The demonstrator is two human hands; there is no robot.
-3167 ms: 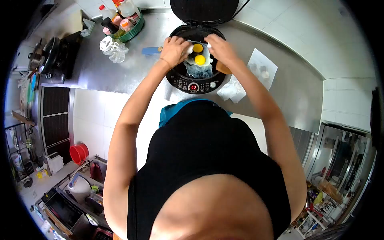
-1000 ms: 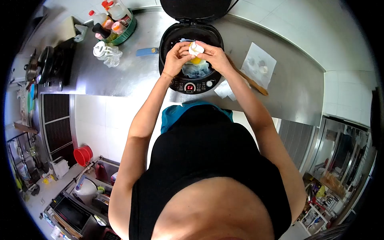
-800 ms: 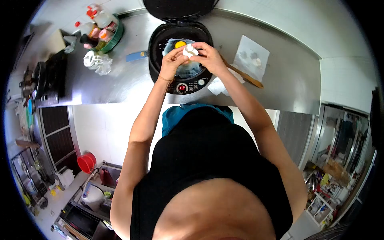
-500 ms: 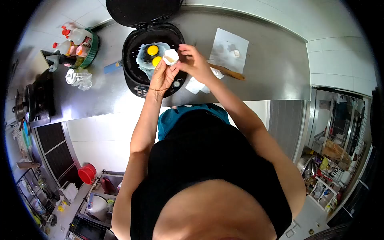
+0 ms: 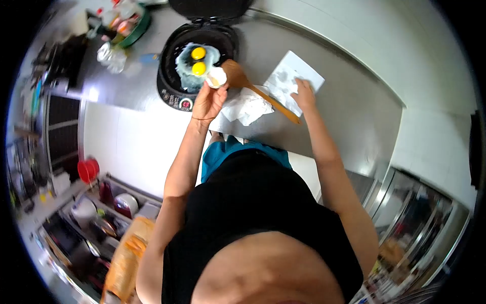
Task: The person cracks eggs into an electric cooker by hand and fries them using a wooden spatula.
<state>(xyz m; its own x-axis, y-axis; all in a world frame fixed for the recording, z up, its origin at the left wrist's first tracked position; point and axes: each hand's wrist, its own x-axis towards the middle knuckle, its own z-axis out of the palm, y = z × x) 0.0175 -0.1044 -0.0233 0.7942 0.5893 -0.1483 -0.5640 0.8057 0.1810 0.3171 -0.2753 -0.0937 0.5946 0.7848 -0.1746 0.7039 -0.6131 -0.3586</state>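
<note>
Near edge, left of centre. Tissue [image 5: 248, 108] lies crumpled on the counter [image 5: 349, 119], to the near right of the pan [image 5: 164, 76]. The left hand [image 5: 209, 103] is raised at the pan's near right rim, its thumb and fingers pinching a white, opened shell [image 5: 216, 77]. The shell is tilted, with part of its hollow showing. A wooden spoon [image 5: 274, 103] slants away from the pan's right side; its broad end is at the rim, partly behind the shell in this view, and its handle crosses the tissue. Whether the spoon touches the pan cannot be told.

Farther right. The right hand [image 5: 304, 95] reaches over a stained sheet of paper [image 5: 299, 71], well apart from the pan, with its fingers slightly bent. Whether they grip anything cannot be told.

Pan. Two eggs [image 5: 199, 68] lie inside, yolks whole, whites merged and spreading over the dark base.

Beyond. The lid [image 5: 210, 7] stands raised at the pan's far side; a green basket [image 5: 139, 33] of bottles [image 5: 124, 24] is to its far left.

Step, as judged: the eggs are in, and the shell is being dealt with. From here, the next move seems to call for keeping the shell steady and clear of the pan, so that no drip or fragment falls among the eggs, and for passing above the spoon without knocking it.
</note>
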